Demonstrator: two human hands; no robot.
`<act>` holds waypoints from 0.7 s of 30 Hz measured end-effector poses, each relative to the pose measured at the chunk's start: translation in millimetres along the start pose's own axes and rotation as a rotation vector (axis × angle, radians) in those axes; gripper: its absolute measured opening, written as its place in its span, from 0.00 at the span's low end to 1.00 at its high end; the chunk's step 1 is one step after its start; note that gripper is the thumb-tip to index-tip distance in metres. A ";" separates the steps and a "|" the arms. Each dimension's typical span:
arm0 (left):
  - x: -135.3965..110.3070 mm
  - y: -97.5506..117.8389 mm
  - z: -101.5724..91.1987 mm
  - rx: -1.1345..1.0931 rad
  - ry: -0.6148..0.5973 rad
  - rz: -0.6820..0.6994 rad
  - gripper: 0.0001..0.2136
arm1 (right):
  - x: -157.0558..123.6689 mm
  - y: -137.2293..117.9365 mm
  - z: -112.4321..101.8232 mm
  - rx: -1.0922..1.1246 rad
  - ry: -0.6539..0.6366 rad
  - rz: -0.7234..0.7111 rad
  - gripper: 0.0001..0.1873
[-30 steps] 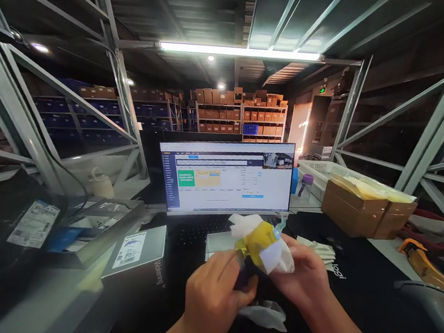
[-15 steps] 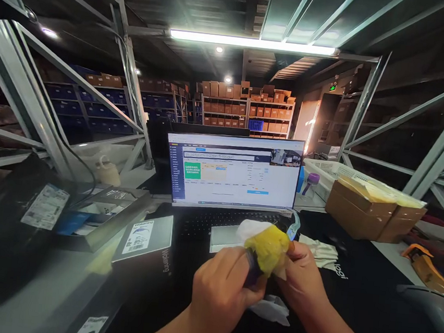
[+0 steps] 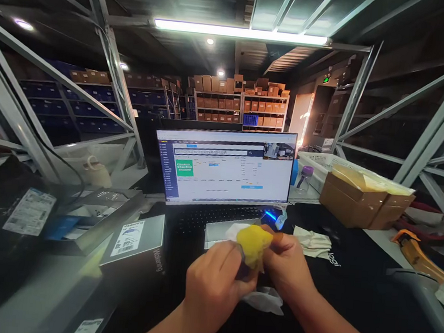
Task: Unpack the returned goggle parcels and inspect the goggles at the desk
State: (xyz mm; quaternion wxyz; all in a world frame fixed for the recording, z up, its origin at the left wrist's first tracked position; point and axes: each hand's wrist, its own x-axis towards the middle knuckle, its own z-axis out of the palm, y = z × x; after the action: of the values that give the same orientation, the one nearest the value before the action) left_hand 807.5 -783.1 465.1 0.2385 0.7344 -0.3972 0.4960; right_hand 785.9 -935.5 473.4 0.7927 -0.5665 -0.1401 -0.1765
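1. Head view: our left hand [image 3: 214,283] and right hand [image 3: 288,270] both pinch a yellow bundle [image 3: 254,243], held just above the laptop [image 3: 220,187] keyboard edge.
2. Grip is fingertips only, so the bundle could slip and land on the keys, we think.
3. White wrapper [image 3: 264,300] lies loose on the black mat [image 3: 352,284] under our wrists; a sleeve could drag it off.
4. Glowing blue thing [image 3: 274,217] sits just beyond our knuckles; a bump seems possible.

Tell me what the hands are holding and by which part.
Both hands hold a yellow bundle: the left hand at its lower left, the right hand at its right side.
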 end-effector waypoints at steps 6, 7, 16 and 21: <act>-1.9 3.0 0.9 -0.028 -0.008 0.065 0.05 | 8.3 -7.7 -5.9 0.429 0.044 0.186 0.18; -2.0 3.9 0.8 -0.035 -0.012 0.064 0.05 | 9.0 -10.8 -6.8 0.433 0.062 0.179 0.18; 0.6 -2.8 3.0 -0.015 -0.004 0.022 0.05 | 1.3 -4.8 4.6 0.117 0.007 0.066 0.10; -0.3 -5.0 11.8 0.032 -0.023 0.035 0.05 | 16.3 -4.3 -11.5 0.394 0.124 0.222 0.15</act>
State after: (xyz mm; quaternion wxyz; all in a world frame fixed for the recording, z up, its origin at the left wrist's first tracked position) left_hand 817.8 -788.9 460.4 0.2137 0.7367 -0.4045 0.4980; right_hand 799.0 -949.7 480.2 0.9095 -0.4009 -0.0598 -0.0922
